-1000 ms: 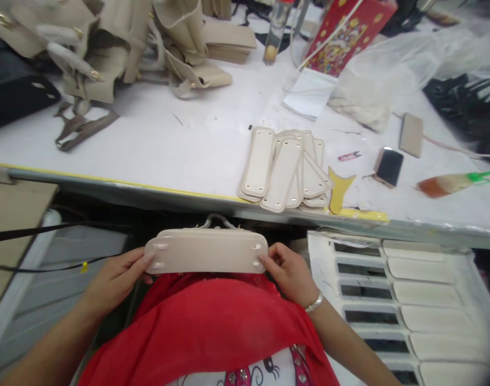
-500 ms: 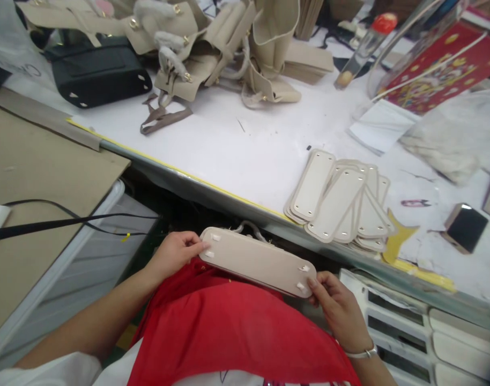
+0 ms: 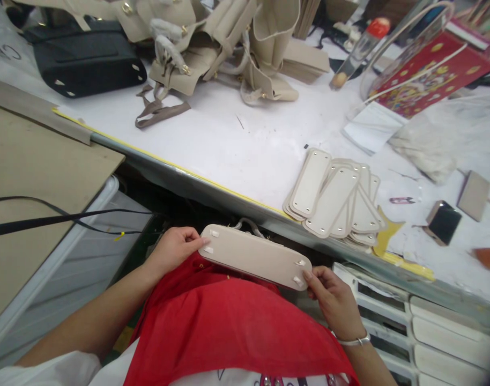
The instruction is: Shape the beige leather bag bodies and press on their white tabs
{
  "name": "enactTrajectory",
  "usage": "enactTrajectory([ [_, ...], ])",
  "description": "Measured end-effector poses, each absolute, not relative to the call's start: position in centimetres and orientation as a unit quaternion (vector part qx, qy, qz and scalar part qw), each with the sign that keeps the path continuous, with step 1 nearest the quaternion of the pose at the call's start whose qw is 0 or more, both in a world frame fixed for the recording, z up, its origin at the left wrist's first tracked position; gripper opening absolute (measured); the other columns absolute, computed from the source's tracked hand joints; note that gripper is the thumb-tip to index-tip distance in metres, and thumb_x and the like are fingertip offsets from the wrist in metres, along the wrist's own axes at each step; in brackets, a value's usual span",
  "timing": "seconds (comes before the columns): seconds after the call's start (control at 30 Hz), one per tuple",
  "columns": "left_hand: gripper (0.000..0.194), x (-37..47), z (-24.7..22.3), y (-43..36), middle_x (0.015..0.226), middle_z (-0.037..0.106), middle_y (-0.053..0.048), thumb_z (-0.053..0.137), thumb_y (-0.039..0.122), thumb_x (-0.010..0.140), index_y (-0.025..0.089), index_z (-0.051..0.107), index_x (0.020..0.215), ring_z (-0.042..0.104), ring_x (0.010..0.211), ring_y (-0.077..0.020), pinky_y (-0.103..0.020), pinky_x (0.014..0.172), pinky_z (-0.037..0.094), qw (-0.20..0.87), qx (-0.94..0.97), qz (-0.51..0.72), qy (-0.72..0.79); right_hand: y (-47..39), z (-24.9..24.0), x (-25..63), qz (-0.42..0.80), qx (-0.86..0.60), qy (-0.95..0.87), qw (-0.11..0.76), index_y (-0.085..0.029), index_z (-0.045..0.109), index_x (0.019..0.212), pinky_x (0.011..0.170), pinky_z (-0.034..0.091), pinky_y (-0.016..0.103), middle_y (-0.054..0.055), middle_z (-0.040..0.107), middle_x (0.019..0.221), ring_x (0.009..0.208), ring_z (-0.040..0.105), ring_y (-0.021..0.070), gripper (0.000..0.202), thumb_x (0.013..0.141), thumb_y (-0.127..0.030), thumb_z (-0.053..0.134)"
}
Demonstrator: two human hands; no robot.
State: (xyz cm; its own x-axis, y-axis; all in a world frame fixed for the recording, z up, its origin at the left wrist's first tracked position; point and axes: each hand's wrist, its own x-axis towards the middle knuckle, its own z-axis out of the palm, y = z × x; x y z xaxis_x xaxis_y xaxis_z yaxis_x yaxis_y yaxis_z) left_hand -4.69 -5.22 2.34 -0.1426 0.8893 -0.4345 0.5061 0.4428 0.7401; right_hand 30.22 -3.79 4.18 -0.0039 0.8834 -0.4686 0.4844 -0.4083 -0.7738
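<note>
A beige handbag (image 3: 253, 256) rests on my lap against the red apron, its flat oval base facing up, with small whitish tabs at both ends. My left hand (image 3: 180, 247) grips the bag's left end, thumb on the base. At the right end my right hand (image 3: 331, 292) holds the rim between thumb and fingers. Part of a wrapped handle (image 3: 251, 226) shows beyond the bag's far edge. The rest of the bag's body is mostly hidden beneath the base.
Pale oblong panels (image 3: 335, 198) lie piled near the edge of the white table (image 3: 229, 145). Behind are a black bag (image 3: 88, 61), several beige bags (image 3: 224, 48), a red box (image 3: 433, 72) and a phone (image 3: 444, 222). White racks (image 3: 385, 321) stand below right.
The view has shifted slightly, so the table and its contents appear a little further left. Both hands keep their hold on the bag, which has barely moved.
</note>
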Motion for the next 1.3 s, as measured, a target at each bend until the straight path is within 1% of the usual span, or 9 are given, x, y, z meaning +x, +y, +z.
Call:
enactTrajectory([
  [0.37,0.043,-5.1,2.3,-4.5,0.055,0.056,0.001,0.056,0.056,0.071,0.015,0.063,0.062,0.046,0.053,-0.0118,-0.022,0.05,0.031,0.431,0.522,0.177,0.715,-3.7,3.8,30.4,0.49,-0.678,-0.513,0.19,-0.018,0.05,0.068,0.047,0.032,0.021,-0.004,0.048,0.049,0.047,0.042,0.0094,0.04,0.074,-0.056,0.059],
  [0.6,0.04,-5.1,2.5,-4.3,0.051,0.051,0.003,0.056,0.053,0.071,0.014,0.061,0.06,0.04,0.049,-0.0097,-0.022,0.047,0.028,0.458,0.515,0.177,0.702,-3.7,3.7,30.5,0.473,-0.678,-0.534,0.175,-0.018,0.05,0.068,0.046,0.032,0.022,-0.003,0.049,0.049,0.047,0.043,0.0099,0.041,0.074,-0.058,0.058],
  [0.73,0.04,-5.2,2.4,-4.3,0.053,0.05,0.003,0.057,0.054,0.07,0.015,0.059,0.059,0.042,0.052,-0.0106,-0.022,0.049,0.029,0.428,0.539,0.159,0.708,-3.6,4.0,30.2,0.473,-0.677,-0.534,0.184,-0.018,0.051,0.067,0.045,0.032,0.022,-0.003,0.048,0.049,0.045,0.042,0.0096,0.041,0.073,-0.058,0.058],
  [0.83,0.042,-5.3,2.1,-4.5,0.051,0.047,0.003,0.057,0.056,0.07,0.016,0.057,0.059,0.04,0.05,-0.01,-0.022,0.048,0.027,0.408,0.552,0.147,0.712,-3.7,4.0,30.1,0.474,-0.677,-0.53,0.189,-0.017,0.052,0.066,0.044,0.031,0.021,-0.002,0.048,0.049,0.045,0.042,0.0091,0.041,0.073,-0.057,0.059],
  [0.93,0.042,-5.4,1.7,-4.9,0.051,0.044,0.005,0.056,0.057,0.071,0.016,0.053,0.059,0.037,0.049,-0.009,-0.021,0.047,0.026,0.411,0.553,0.155,0.708,-3.7,4.1,30.0,0.471,-0.677,-0.533,0.191,-0.017,0.052,0.066,0.043,0.029,0.021,-0.003,0.047,0.047,0.043,0.041,0.0084,0.042,0.072,-0.057,0.059],
  [1.07,0.042,-5.3,1.5,-5.0,0.053,0.044,0.005,0.056,0.057,0.071,0.017,0.051,0.061,0.038,0.05,-0.0094,-0.021,0.048,0.028,0.411,0.563,0.149,0.702,-3.6,4.5,29.7,0.467,-0.675,-0.537,0.194,-0.017,0.051,0.064,0.042,0.029,0.021,-0.003,0.046,0.047,0.042,0.039,0.008,0.042,0.071,-0.057,0.06],
  [1.2,0.041,-5.4,2.0,-4.7,0.054,0.044,0.004,0.052,0.058,0.074,0.018,0.052,0.066,0.041,0.051,-0.0111,-0.022,0.048,0.029,0.36,0.605,0.104,0.702,-3.5,4.4,30.0,0.463,-0.672,-0.548,0.183,-0.017,0.05,0.063,0.042,0.028,0.021,-0.004,0.045,0.047,0.042,0.038,0.0081,0.041,0.073,-0.056,0.058],
  [1.27,0.039,-5.4,2.5,-4.5,0.062,0.05,0.002,0.052,0.057,0.074,0.018,0.055,0.076,0.047,0.056,-0.0136,-0.024,0.051,0.034,0.301,0.638,0.077,0.705,-3.5,4.1,30.4,0.47,-0.667,-0.548,0.183,-0.018,0.049,0.062,0.042,0.027,0.022,-0.004,0.044,0.047,0.043,0.037,0.0081,0.041,0.073,-0.056,0.057],
  [1.3,0.039,-5.3,2.9,-4.4,0.07,0.055,0.0,0.053,0.055,0.074,0.018,0.056,0.084,0.051,0.062,-0.0158,-0.026,0.054,0.038,0.263,0.66,0.072,0.7,-3.5,3.9,30.5,0.473,-0.665,-0.547,0.187,-0.018,0.049,0.062,0.043,0.027,0.022,-0.004,0.043,0.047,0.043,0.036,0.0081,0.04,0.073,-0.056,0.057],
])
